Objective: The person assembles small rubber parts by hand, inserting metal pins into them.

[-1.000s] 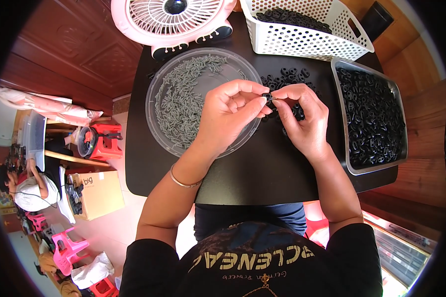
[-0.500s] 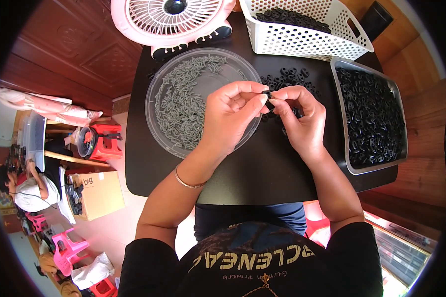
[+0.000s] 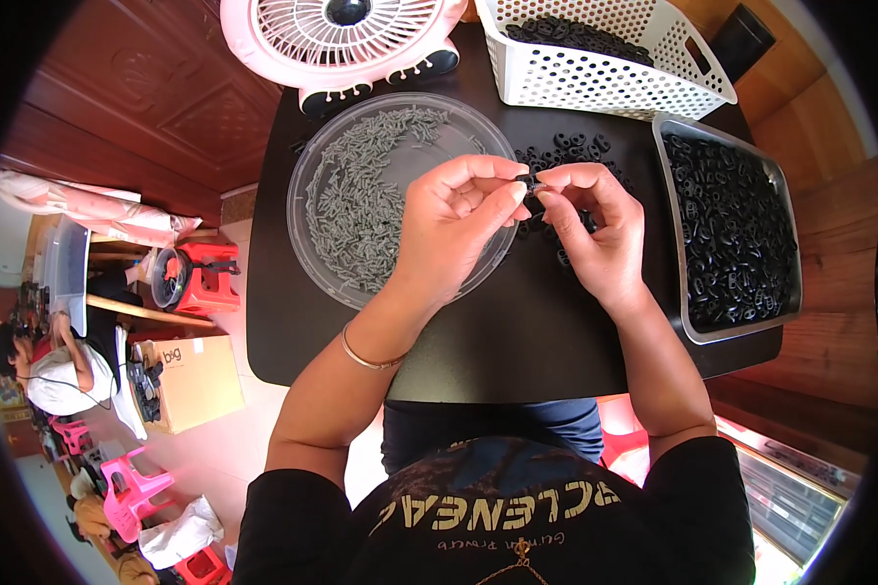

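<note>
My left hand (image 3: 458,219) pinches a small black plastic piece (image 3: 528,182) between thumb and forefinger, over the table's middle. Facing it, my right hand (image 3: 595,229) has thumb and forefinger pressed together at the piece's right end. A thin, greyish bit shows between the two sets of fingertips, too small to name. Behind my left hand is a round clear tub (image 3: 300,255) of short grey spring-like pieces (image 3: 356,210). Past my right hand lies a loose pile of black pieces with holes (image 3: 580,148), partly hidden by my fingers.
A metal tray (image 3: 695,336) full of black pieces stands at the table's right. Behind are a white perforated basket (image 3: 605,96) with more black parts and a pink fan (image 3: 263,54). On the left, another person (image 3: 59,370) sits beyond a cardboard box (image 3: 200,385).
My right fingertips have drawn slightly right, and a narrow greyish bit now shows between them and the black piece. My left hand has barely moved.
</note>
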`<move>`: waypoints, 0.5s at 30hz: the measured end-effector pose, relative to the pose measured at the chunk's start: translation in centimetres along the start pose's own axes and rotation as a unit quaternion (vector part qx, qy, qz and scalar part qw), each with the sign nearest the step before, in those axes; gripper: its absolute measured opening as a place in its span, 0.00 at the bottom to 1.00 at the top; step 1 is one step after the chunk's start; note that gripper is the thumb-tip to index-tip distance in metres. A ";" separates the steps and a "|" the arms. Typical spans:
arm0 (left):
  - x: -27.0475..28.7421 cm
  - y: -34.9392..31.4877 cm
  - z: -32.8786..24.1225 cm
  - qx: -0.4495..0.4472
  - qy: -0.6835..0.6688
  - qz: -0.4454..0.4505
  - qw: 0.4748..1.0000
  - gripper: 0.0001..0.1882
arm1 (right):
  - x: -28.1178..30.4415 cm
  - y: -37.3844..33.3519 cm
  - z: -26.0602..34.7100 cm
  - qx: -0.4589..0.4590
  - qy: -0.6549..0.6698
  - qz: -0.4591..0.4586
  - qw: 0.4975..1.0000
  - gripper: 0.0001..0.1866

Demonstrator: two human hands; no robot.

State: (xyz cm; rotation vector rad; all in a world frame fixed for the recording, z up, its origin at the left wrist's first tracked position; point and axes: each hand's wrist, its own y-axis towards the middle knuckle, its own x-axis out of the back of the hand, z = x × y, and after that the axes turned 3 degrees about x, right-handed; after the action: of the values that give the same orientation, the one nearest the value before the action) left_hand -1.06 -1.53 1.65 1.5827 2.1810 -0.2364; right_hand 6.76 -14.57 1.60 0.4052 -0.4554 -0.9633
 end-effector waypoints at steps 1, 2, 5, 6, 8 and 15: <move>0.0 0.0 0.0 0.000 -0.005 0.001 1.000 0.06 | 0.0 0.0 0.0 0.010 -0.015 -0.001 1.000 0.06; 0.0 0.0 0.0 0.000 -0.005 0.000 1.000 0.06 | 0.1 0.0 0.1 0.010 -0.015 -0.001 1.000 0.06; 0.0 0.0 0.0 0.001 -0.002 0.002 1.000 0.07 | 0.2 0.2 0.3 0.034 -0.061 0.008 0.998 0.06; 0.0 0.0 0.0 0.003 0.000 0.002 1.000 0.07 | 0.3 0.2 0.3 0.045 -0.067 0.005 0.997 0.06; 0.0 -0.1 0.0 0.006 0.003 0.001 1.000 0.07 | 0.4 0.3 0.2 0.056 -0.074 0.002 0.996 0.06; 0.0 0.0 -0.4 0.017 0.036 0.025 0.999 0.07 | 0.6 0.4 0.2 0.067 -0.084 0.009 0.994 0.05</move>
State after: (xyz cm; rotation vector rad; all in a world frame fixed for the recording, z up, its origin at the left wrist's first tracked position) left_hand -1.17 -1.40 2.04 1.6871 2.1998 -0.2048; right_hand 7.21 -14.92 2.05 0.4419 -0.6787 -0.9559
